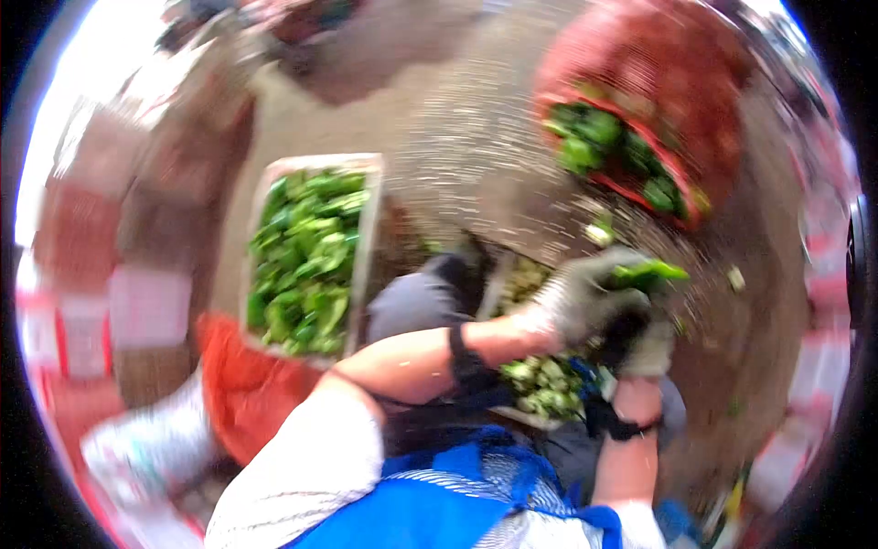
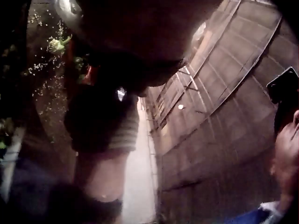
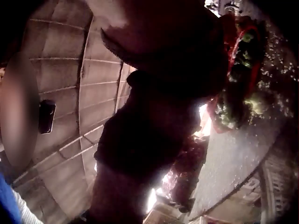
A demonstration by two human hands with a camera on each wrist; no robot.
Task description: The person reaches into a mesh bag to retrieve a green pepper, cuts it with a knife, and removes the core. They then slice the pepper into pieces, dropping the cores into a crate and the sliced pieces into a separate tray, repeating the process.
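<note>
In the blurred head view, my gloved left hand grips a long green pepper, which points to the right. Just below and against it is my gloved right hand; its fingers are too blurred and covered to read. Under the hands, a container holds pale green cut pieces. A crate full of green peppers stands to the left. Both wrist views are very dark, with the hands as near-black shapes.
A large red mesh sack lies open at the upper right, green peppers in its mouth. Pale bits are scattered on the floor. An orange-red sack lies at the lower left, near stacked boxes.
</note>
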